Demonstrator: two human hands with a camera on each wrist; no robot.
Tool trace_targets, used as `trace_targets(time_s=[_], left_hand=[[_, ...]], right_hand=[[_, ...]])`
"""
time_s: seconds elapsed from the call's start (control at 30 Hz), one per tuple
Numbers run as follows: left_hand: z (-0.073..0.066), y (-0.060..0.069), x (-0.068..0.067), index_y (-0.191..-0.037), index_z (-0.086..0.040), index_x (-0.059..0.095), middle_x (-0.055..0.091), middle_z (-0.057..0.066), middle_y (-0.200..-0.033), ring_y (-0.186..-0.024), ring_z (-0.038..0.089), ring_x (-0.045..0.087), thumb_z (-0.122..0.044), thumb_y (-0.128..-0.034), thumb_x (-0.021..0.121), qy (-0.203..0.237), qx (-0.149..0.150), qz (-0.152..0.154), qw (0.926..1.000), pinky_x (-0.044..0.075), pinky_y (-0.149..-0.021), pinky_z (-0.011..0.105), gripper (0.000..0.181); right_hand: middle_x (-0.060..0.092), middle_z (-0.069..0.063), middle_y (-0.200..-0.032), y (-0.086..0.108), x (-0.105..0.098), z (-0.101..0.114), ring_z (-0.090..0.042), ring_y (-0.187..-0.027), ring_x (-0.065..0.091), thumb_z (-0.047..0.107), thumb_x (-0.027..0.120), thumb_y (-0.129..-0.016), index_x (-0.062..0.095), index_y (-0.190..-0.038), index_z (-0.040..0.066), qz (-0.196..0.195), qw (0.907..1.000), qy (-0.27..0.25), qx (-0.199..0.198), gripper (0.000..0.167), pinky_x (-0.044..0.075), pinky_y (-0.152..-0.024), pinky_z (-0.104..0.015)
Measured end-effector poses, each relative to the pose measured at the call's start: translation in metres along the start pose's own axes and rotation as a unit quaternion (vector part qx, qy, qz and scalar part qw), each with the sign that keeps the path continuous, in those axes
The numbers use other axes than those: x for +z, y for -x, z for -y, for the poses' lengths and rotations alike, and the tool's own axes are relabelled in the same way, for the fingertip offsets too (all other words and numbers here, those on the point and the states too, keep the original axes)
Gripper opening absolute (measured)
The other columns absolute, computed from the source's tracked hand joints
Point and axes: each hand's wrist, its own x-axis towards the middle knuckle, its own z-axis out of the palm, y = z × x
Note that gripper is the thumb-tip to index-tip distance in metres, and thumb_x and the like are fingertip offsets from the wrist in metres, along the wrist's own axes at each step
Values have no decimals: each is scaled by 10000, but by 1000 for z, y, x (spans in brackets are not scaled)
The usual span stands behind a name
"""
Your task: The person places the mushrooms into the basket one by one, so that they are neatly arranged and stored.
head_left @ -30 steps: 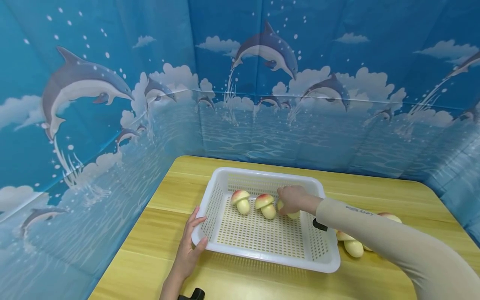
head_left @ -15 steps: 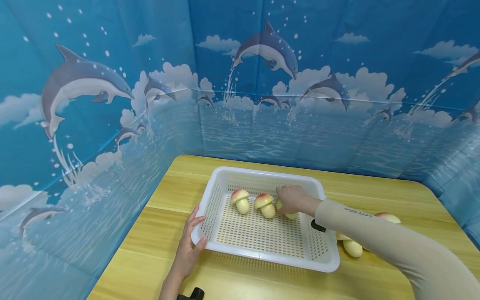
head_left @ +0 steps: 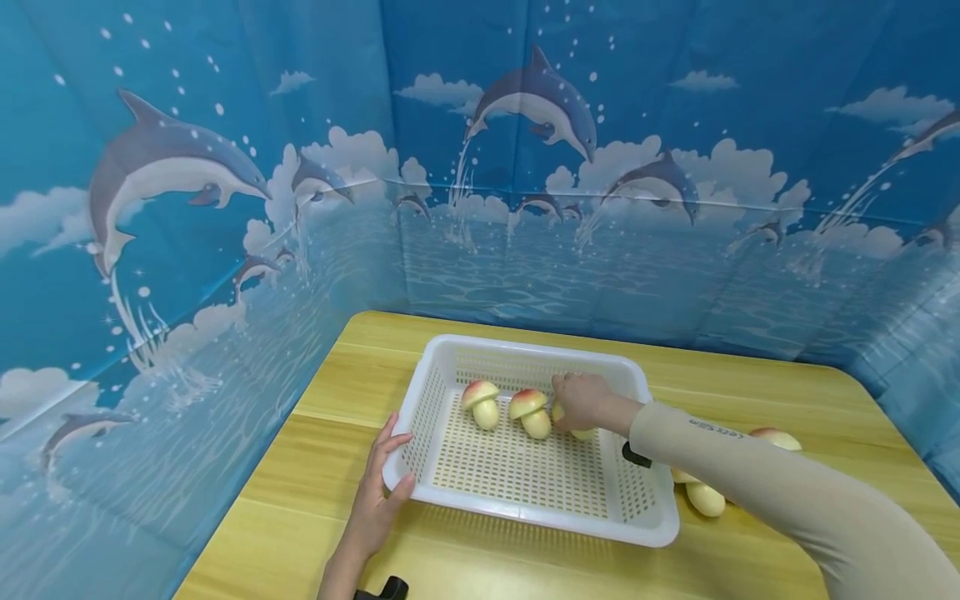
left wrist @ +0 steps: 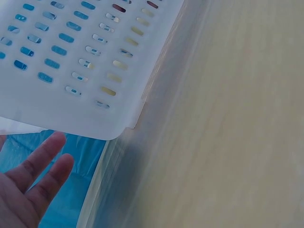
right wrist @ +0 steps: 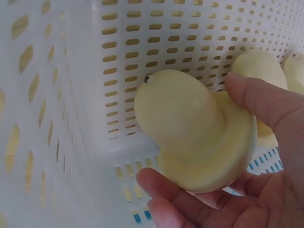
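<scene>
Mushroom (right wrist: 190,123) with a pale, rounded stem and a broad cap sits in the grip of the right hand (head_left: 582,400), inside a white basket (head_left: 525,513), between two and three o'clock of its middle. Thumb and fingers hold it by the cap from opposite sides; in the right wrist view its stem points to ten o'clock and ends in a small dark spot. Whether it touches the basket floor, I cannot tell.

Two more mushrooms lie in the basket, apart from each other: the left mushroom (head_left: 482,406) at ten o'clock and the middle mushroom (head_left: 533,414) at twelve, just beside the held one. Both have red-tinged caps, with stems pointing to about five o'clock.

The left hand (head_left: 375,498) rests at the rim between eight and nine o'clock, its fingers spread and fairly straight.

The basket stands on a yellow wooden table (head_left: 300,479). More mushrooms (head_left: 705,499) lie on the table outside it, between three and four o'clock, partly hidden by the beige sleeve (head_left: 780,479) on the right arm. Beyond the table, at twelve o'clock, hangs a blue dolphin-print sheet (head_left: 480,267).
</scene>
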Motion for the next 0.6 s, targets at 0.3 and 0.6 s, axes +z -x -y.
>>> trace_targets(time_s=[0.3, 0.6], left_hand=[[-15, -2, -1, -1351, -62, 426, 149, 117, -1561, -1341, 404, 247, -77, -873, 505, -67, 5, 9, 10000, 388, -944, 456, 485], [-37, -4, -2, -1334, -30, 433, 161, 155, -1551, -1331, 434, 250, -58, -879, 491, -39, 22, 24, 10000, 386, -923, 508, 460]], right_hand=[[566, -116, -916, 3, -5, 0, -270, -787, 573, 376, 770, -765, 522, -1169, 2, -3, 10000, -71, -13, 605, 490, -613, -394], [526, -98, -860, 17, -22, -1, -228, -679, 535, 388, 775, -755, 542, -1137, 16, -248, 9994, 135, -217, 583, 465, -542, -360]])
